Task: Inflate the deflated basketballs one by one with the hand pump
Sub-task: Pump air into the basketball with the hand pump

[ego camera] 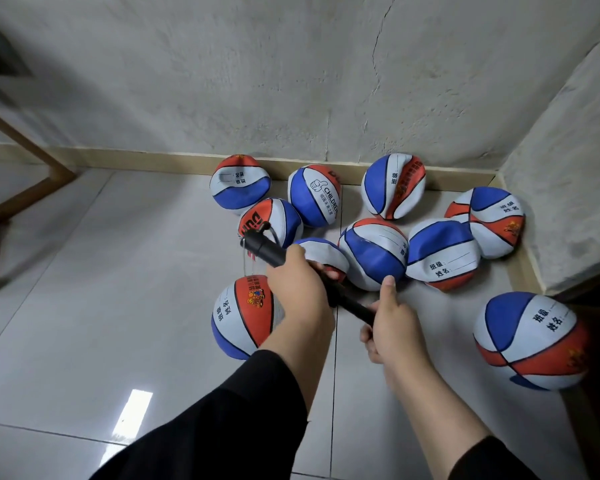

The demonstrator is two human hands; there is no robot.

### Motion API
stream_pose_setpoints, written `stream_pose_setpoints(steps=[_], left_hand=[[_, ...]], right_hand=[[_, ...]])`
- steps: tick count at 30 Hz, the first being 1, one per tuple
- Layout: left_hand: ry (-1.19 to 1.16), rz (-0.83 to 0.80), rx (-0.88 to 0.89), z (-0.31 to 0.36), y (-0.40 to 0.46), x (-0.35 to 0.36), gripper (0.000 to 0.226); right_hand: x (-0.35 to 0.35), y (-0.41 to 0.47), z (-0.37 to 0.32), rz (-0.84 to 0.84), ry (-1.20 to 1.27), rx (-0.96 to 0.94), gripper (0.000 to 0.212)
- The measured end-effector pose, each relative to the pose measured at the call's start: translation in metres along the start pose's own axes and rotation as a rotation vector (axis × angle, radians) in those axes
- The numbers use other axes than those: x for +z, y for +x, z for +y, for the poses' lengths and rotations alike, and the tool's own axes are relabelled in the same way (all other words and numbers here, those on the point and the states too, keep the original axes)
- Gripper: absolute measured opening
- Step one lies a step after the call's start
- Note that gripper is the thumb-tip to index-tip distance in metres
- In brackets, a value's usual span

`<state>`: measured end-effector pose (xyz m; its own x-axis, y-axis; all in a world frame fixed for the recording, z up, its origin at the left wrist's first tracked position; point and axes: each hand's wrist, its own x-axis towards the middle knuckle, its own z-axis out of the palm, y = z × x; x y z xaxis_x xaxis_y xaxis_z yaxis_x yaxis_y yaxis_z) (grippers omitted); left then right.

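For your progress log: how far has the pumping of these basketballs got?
Looks done: the ball at far right sits round and full. In hand: the left hand and right hand grip the pump, whose hose runs toward the ball by the left wrist. Left: the dented balls along the wall.

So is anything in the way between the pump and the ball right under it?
Nothing visible blocks it. The left hand and right hand grip the black pump over the tiled floor, and the nearest ball lies just below the left wrist.
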<state>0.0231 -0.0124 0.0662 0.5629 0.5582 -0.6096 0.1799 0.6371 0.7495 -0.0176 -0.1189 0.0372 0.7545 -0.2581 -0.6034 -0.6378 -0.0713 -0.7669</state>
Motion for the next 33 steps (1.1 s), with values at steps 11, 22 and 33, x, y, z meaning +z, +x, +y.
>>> stream_pose_setpoints(steps=[11,22,33], left_hand=[[0.028,-0.090,-0.058,-0.012,-0.011,0.001,0.019],[-0.016,0.024,-0.004,0.001,0.024,-0.013,0.016],[0.008,-0.089,-0.067,-0.023,-0.013,-0.001,0.041]], right_hand=[[-0.002,0.005,0.002,-0.030,0.024,0.013,0.077],[-0.021,0.012,0.008,0.004,0.021,0.026,0.072],[0.013,0.006,0.002,0.027,-0.062,-0.125,0.092]])
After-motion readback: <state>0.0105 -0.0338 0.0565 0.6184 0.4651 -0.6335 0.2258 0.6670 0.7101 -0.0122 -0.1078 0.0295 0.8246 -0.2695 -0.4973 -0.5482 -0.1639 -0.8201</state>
